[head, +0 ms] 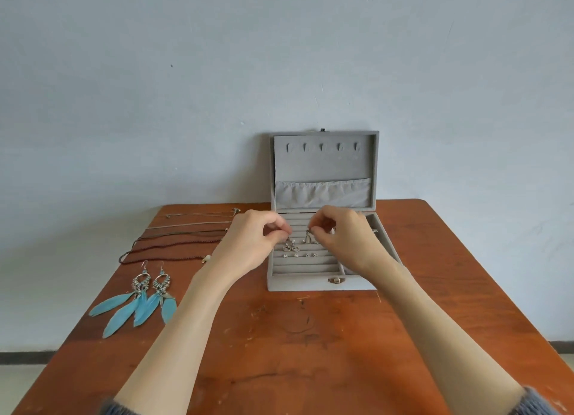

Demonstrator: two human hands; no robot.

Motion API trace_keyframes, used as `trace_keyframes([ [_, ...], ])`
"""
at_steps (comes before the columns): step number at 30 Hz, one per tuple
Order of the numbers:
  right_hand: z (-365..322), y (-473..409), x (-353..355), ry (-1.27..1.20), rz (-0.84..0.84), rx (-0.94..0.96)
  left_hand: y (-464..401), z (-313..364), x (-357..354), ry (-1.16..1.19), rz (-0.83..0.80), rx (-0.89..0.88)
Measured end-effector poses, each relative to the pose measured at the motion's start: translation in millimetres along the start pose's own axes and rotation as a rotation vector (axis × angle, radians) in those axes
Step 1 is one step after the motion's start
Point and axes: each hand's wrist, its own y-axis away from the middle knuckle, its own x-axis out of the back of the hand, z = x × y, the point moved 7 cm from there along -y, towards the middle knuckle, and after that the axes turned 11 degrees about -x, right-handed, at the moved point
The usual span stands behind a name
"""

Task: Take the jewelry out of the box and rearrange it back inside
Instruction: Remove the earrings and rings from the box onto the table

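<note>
At frame centre, over the open grey box (321, 282), the left hand (257, 237) and right hand (341, 237) each pinch a small earring (308, 236) in their fingers; a loose pinch could drop one among the padded rows.

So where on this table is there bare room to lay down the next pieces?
Bare wood lies in front of the jewelry box, between the forearms, and to the right of the box up to the table edge. The left side is crowded: necklaces at the back, feather earrings nearer.
</note>
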Motion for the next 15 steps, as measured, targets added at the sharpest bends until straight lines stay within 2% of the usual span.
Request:
trace_keyframes([
  [6,-51,30,-19,0.220,-0.203,0.160,33,-3,32,-0.109,-0.088,0.101],
  [10,-65,43,-38,0.272,-0.273,0.176,55,-17,36,-0.146,-0.185,0.214],
  [15,-65,51,-70,0.355,-0.435,0.166,76,-32,31,-0.073,-0.316,0.271],
])
